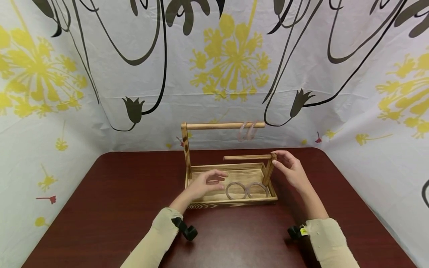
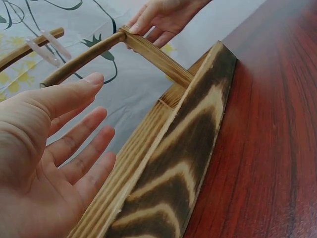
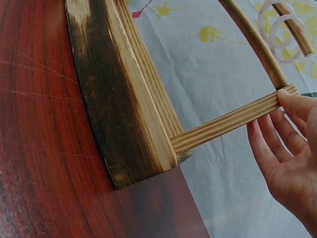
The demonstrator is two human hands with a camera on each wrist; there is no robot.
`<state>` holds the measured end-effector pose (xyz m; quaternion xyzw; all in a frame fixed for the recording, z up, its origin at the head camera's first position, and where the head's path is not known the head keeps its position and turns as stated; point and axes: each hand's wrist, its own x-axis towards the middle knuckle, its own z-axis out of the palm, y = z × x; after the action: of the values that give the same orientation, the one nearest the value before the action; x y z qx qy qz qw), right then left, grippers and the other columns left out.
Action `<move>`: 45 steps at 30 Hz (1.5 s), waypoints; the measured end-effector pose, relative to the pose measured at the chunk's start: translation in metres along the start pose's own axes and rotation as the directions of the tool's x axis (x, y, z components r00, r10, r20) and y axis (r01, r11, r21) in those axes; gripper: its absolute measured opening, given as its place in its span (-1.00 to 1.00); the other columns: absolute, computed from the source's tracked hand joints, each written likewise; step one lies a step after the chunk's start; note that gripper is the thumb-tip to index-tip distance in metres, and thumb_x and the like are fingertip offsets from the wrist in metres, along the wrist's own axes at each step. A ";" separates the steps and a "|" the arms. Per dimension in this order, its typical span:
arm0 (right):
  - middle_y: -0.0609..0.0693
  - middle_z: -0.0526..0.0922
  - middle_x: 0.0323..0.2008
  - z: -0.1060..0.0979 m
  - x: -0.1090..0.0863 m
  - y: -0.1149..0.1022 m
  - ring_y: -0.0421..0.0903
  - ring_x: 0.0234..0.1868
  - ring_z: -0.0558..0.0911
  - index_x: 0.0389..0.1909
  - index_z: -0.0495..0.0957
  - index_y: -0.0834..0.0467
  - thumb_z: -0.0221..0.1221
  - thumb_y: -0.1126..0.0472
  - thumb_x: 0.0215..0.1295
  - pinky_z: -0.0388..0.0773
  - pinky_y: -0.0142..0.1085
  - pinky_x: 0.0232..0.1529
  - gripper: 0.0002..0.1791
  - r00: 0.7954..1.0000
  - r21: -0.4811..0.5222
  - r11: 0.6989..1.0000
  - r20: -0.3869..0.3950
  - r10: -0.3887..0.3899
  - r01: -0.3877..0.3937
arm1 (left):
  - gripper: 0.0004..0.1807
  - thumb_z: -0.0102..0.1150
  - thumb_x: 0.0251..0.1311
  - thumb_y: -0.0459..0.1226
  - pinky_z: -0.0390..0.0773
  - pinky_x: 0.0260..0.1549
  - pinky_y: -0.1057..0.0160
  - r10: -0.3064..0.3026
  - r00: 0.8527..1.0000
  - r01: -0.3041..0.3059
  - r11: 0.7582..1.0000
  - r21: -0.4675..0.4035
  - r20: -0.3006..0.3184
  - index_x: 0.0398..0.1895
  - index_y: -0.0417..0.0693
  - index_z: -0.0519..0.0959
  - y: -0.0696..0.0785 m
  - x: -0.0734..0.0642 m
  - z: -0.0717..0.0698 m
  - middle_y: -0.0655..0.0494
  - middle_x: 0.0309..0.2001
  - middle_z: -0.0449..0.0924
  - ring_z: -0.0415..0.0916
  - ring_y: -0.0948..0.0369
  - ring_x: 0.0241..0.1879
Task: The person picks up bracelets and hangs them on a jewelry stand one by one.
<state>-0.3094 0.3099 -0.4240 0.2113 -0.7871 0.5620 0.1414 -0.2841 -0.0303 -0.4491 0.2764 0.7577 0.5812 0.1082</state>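
Observation:
A wooden bangle stand [image 1: 231,204] has a shallow tray, a tall post at left and a short post [image 1: 269,172] at right. My right hand [image 1: 291,170] pinches the top of that short post between thumb and fingertips, where the lower rod [image 1: 248,158] joins it. Over the left part of the tray hovers my left hand [image 1: 204,185], fingers loosely bent and nothing in them. Two clear pinkish bangles [image 3: 284,16] hang near the free end of the upper rod [image 1: 214,126]. Two more bangles [image 1: 236,182] lie side by side in the tray's right half.
The stand sits toward the back of a dark red wooden table [image 1: 134,208]. Behind and at both sides hangs a white cloth [image 1: 161,126] with yellow and grey flower prints. A black wrist camera [image 1: 189,232] is strapped at my left sleeve cuff.

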 end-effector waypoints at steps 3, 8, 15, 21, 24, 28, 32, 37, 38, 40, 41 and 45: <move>-0.41 0.59 -0.13 0.000 0.000 0.001 -0.49 -0.08 0.55 0.11 0.43 0.47 0.13 0.42 0.40 0.50 -0.66 -0.06 -0.68 1.000 0.001 1.000 -0.003 -0.003 0.003 | -0.56 0.22 0.30 -0.41 0.46 0.30 -0.04 -0.006 1.000 0.006 1.000 0.001 0.007 0.25 -0.20 0.50 -0.001 0.001 0.004 -0.17 0.29 0.50 0.47 -0.11 0.28; -0.41 0.60 -0.12 0.000 -0.001 0.002 -0.48 -0.07 0.56 0.11 0.43 0.48 0.12 0.43 0.40 0.50 -0.65 -0.06 -0.68 1.000 0.013 1.000 -0.002 -0.013 0.013 | -0.54 0.24 0.30 -0.37 0.50 0.27 -0.01 -0.050 0.999 0.049 0.999 0.020 0.015 0.26 -0.18 0.49 -0.003 0.004 0.009 -0.13 0.29 0.51 0.48 -0.09 0.28; -0.41 0.60 -0.11 0.000 0.000 0.003 -0.48 -0.07 0.56 0.10 0.41 0.51 0.11 0.45 0.40 0.51 -0.65 -0.06 -0.68 1.000 0.030 0.999 -0.001 -0.025 0.025 | -0.52 0.25 0.29 -0.39 0.49 0.27 -0.03 -0.045 0.998 0.044 0.999 0.026 0.034 0.28 -0.24 0.47 -0.006 0.010 0.016 -0.18 0.27 0.52 0.49 -0.13 0.26; -0.42 0.60 -0.08 0.000 0.000 0.003 -0.48 -0.05 0.56 0.11 0.42 0.49 0.11 0.44 0.40 0.51 -0.65 -0.05 -0.68 1.000 0.023 0.999 0.003 -0.024 0.024 | -0.45 0.28 0.25 -0.41 0.44 0.32 -0.04 -0.037 0.999 0.036 0.999 0.032 0.029 0.31 -0.29 0.42 -0.012 0.013 0.020 -0.19 0.27 0.51 0.48 -0.13 0.27; -0.41 0.60 -0.09 0.001 0.000 0.002 -0.48 -0.05 0.56 0.11 0.42 0.49 0.11 0.44 0.40 0.51 -0.65 -0.05 -0.68 1.000 0.024 0.999 0.002 -0.022 0.022 | -0.45 0.30 0.24 -0.39 0.43 0.33 -0.05 -0.049 0.998 0.048 0.997 0.054 0.029 0.31 -0.28 0.43 -0.014 0.014 0.022 -0.17 0.28 0.50 0.47 -0.11 0.29; -0.41 0.60 -0.12 0.001 0.000 0.001 -0.47 -0.07 0.56 0.10 0.42 0.49 0.11 0.45 0.40 0.52 -0.64 -0.06 -0.69 1.000 0.030 1.000 -0.003 -0.008 0.008 | -0.41 0.34 0.23 -0.35 0.39 0.36 -0.06 -0.067 0.997 0.064 0.995 0.078 0.043 0.32 -0.27 0.43 -0.015 0.015 0.023 -0.16 0.30 0.49 0.43 -0.09 0.33; -0.40 0.61 -0.14 0.001 0.000 0.002 -0.47 -0.08 0.57 0.08 0.42 0.48 0.12 0.45 0.39 0.52 -0.64 -0.07 -0.70 1.000 0.035 0.999 -0.006 0.005 -0.004 | -0.36 0.38 0.20 -0.31 0.35 0.40 -0.03 -0.091 0.994 0.085 0.991 0.105 0.058 0.35 -0.22 0.41 -0.016 0.015 0.024 -0.10 0.34 0.46 0.39 -0.04 0.38; -0.40 0.61 -0.13 0.001 0.000 0.002 -0.47 -0.07 0.57 0.10 0.41 0.51 0.12 0.45 0.39 0.52 -0.63 -0.06 -0.68 1.000 0.042 0.999 -0.004 -0.006 0.006 | -0.32 0.39 0.18 -0.30 0.38 0.38 0.04 -0.091 0.993 0.079 0.984 0.162 0.071 0.37 -0.22 0.40 -0.019 0.018 0.025 -0.09 0.36 0.44 0.37 -0.01 0.40; -0.40 0.61 -0.13 0.001 0.000 0.002 -0.47 -0.07 0.57 0.10 0.40 0.51 0.12 0.44 0.39 0.52 -0.63 -0.06 -0.67 1.000 0.041 0.999 -0.002 -0.008 0.008 | -0.31 0.40 0.17 -0.29 0.38 0.38 0.06 -0.094 0.993 0.080 0.981 0.177 0.072 0.37 -0.22 0.40 -0.019 0.018 0.025 -0.09 0.36 0.44 0.38 0.00 0.39; -0.41 0.61 -0.12 0.000 0.000 0.002 -0.47 -0.07 0.57 0.11 0.40 0.51 0.12 0.44 0.39 0.52 -0.64 -0.06 -0.67 1.000 0.038 0.999 0.001 -0.006 0.006 | -0.30 0.41 0.17 -0.26 0.41 0.36 0.10 -0.098 0.993 0.078 0.967 0.241 0.072 0.37 -0.21 0.40 -0.020 0.020 0.026 -0.08 0.36 0.45 0.40 0.03 0.38; -0.41 0.61 -0.12 0.001 0.000 0.002 -0.47 -0.06 0.57 0.11 0.40 0.51 0.12 0.43 0.40 0.52 -0.64 -0.06 -0.67 1.000 0.036 0.999 0.001 -0.003 0.003 | -0.29 0.43 0.16 -0.25 0.42 0.35 0.12 -0.098 0.993 0.075 0.957 0.280 0.070 0.37 -0.20 0.40 -0.020 0.021 0.027 -0.07 0.35 0.47 0.42 0.04 0.37; -0.41 0.61 -0.12 0.001 -0.001 0.001 -0.46 -0.05 0.57 0.11 0.41 0.50 0.13 0.43 0.39 0.52 -0.64 -0.06 -0.67 1.000 0.032 0.999 0.000 0.009 -0.009 | -0.27 0.47 0.11 -0.19 0.47 0.30 0.17 -0.082 0.994 0.039 0.882 0.469 0.072 0.36 -0.15 0.43 -0.021 0.025 0.030 -0.02 0.30 0.53 0.50 0.09 0.28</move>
<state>-0.3094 0.3091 -0.4258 0.2098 -0.7789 0.5753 0.1356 -0.2967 0.0041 -0.4735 0.2965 0.8779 0.3651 0.0904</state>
